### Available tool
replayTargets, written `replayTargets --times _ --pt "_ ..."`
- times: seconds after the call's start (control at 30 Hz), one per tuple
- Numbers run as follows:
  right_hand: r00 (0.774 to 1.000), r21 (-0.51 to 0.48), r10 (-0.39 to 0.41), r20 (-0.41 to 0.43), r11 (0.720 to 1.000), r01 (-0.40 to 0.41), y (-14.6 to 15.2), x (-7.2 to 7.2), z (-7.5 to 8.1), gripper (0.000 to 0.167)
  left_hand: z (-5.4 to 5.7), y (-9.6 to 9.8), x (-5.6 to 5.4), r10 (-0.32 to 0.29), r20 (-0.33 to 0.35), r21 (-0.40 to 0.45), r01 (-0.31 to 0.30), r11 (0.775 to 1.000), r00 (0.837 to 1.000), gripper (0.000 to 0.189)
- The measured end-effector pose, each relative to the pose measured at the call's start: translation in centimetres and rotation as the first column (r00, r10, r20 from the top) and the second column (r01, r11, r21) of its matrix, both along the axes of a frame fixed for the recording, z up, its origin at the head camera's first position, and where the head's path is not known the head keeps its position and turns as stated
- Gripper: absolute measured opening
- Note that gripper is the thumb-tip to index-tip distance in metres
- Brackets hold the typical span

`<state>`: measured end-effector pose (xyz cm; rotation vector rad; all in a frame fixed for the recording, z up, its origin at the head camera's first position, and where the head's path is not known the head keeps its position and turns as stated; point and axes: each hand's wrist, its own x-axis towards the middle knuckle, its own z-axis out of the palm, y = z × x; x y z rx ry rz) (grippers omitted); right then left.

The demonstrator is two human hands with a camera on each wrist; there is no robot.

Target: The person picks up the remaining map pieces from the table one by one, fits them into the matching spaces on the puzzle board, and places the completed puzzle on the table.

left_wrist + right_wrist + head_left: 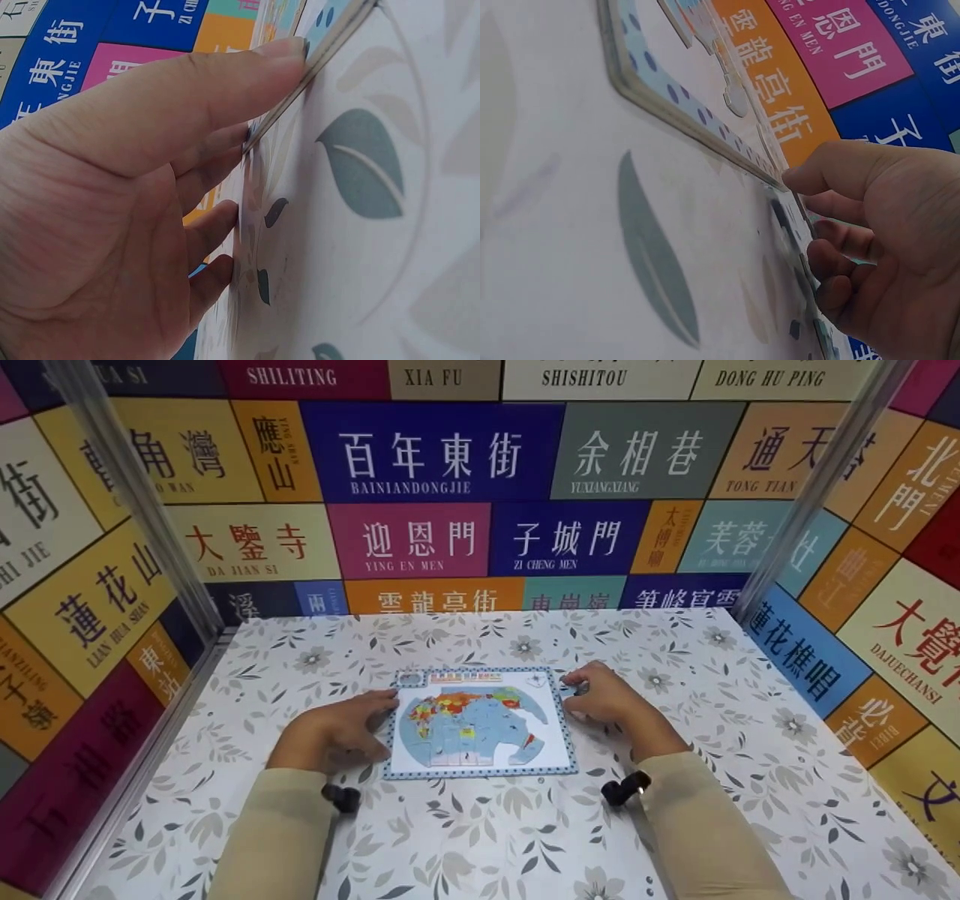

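A flat jigsaw puzzle board [480, 679] with a dotted blue border and a world map lies on the table. Much of the map [450, 727] is filled, with white gaps at its right and lower right. My left hand [349, 726] is at the board's left side. In the left wrist view its thumb [277, 64] touches the board's edge, the other fingers spread beyond it. By the upper right edge, my right hand [606, 699] pinches what looks like a small bluish puzzle piece [576, 688], mostly hidden by thumb and forefinger; its other fingers are curled.
The board lies on a white floral tablecloth [480, 840]. Behind it stands a wall [420, 450] of coloured panels with Chinese lettering, with similar walls on both sides. Black wrist cameras [626, 789] are strapped to both forearms.
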<state>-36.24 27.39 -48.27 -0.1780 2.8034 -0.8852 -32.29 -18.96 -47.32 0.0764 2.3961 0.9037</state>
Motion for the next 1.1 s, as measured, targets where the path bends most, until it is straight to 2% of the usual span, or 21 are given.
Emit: replayTargets --times 0.23,0.53,0.73,0.97,1.1 --pt "1.0 0.004 0.006 0.015 1.0 -0.006 -1.3 0.8 1.2 0.046 0.1 0.2 0.1 0.042 0.034 0.014 -0.043 0.999 0.999 0.106" --pt "0.995 -0.006 0.073 -0.061 0.997 -0.073 -2.5 2.6 1.5 0.041 0.3 0.1 0.1 0.031 0.039 0.018 -0.032 0.999 0.999 0.107" --pt "0.99 -0.001 0.121 -0.078 0.993 -0.121 -3.4 4.2 1.7 0.037 0.3 0.1 0.1 0.055 0.051 0.04 -0.057 0.998 0.997 0.107" --pt "0.976 -0.009 0.197 -0.095 0.98 -0.199 -4.7 5.4 2.0 0.036 0.1 0.0 0.0 -0.042 -0.031 -0.02 0.042 0.999 0.999 0.103" --pt "0.97 -0.034 0.219 -0.108 0.974 -0.224 -5.6 6.0 1.9 0.037 0.1 0.0 -0.1 -0.012 -0.008 -0.005 0.012 1.0 1.0 0.105"
